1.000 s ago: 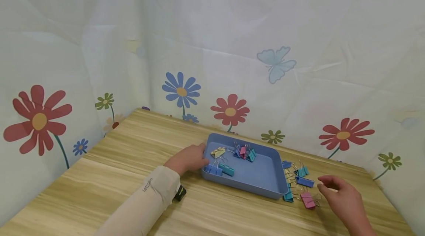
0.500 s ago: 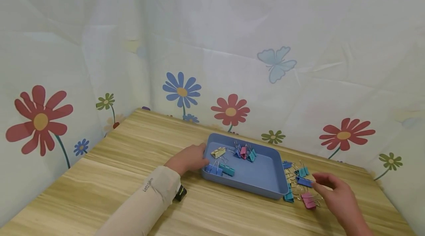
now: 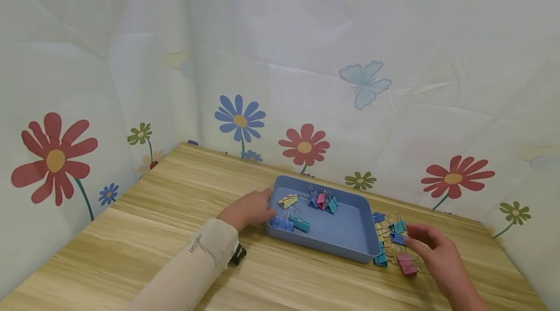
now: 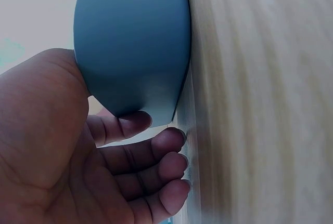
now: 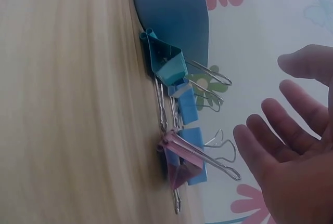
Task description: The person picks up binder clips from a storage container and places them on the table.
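Note:
A blue rectangular tray [image 3: 323, 248] stands on the table. My left hand [image 3: 249, 209] grips its left end, thumb at the rim; in the left wrist view the index finger [image 4: 136, 125] bears against the outer wall. Inside lie several binder clips: a yellow one [image 3: 288, 201], a pink one [image 3: 321, 200], and blue and teal ones. My right hand [image 3: 439, 252] reaches over the clips heaped right of the tray, thumb and fingers spread about a blue binder clip [image 3: 398, 238]. The right wrist view shows these fingers [image 5: 260, 146] apart from the clips, holding nothing.
Beside the tray's right end lie a pink binder clip [image 3: 407, 265], teal ones [image 3: 380, 257] and another blue one [image 3: 378, 217], handles jumbled close together. A flowered white curtain [image 3: 280, 68] hangs behind the wooden table [image 3: 183, 184].
My right hand has moved left, from beside the clips to over the blue one, its fingertips now overlapping it. The left hand and the tray have stayed in place.

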A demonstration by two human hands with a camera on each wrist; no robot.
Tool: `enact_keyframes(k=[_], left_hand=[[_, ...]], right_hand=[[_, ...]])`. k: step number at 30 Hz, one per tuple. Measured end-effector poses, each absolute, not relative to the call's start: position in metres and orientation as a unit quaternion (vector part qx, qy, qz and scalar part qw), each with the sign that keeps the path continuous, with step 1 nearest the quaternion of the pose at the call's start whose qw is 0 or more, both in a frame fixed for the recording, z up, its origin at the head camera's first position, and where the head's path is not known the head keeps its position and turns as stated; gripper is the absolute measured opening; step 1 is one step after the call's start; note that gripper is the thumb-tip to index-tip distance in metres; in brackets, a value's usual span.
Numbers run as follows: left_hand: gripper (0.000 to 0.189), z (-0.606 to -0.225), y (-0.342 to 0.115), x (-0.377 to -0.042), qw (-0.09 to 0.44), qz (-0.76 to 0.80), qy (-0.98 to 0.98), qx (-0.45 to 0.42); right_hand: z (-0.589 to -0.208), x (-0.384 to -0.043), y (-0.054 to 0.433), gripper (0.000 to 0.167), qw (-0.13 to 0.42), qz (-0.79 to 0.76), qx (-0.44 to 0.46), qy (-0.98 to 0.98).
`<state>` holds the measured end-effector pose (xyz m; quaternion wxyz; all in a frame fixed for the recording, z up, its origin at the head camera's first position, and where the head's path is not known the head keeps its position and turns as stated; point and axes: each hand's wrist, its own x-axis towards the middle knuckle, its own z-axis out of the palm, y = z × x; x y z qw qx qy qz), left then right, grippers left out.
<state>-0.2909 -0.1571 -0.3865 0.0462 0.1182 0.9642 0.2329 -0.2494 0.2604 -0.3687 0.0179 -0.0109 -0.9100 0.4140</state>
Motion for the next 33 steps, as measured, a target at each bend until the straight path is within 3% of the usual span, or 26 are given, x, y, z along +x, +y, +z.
enact_keyframes(k=[14,33], left_hand=[[0.068,-0.389,-0.158,-0.293,0.047,0.232,0.964,0.117],[0.069,-0.388,-0.157,-0.291,0.050,0.230,0.965,0.118]], right_hand=[[-0.377,-0.248,0.253,0.052,0.062,0.474,0.077,-0.875],[-0.376,-0.247,0.237,0.053,0.046,0.477,0.100,-0.872]])
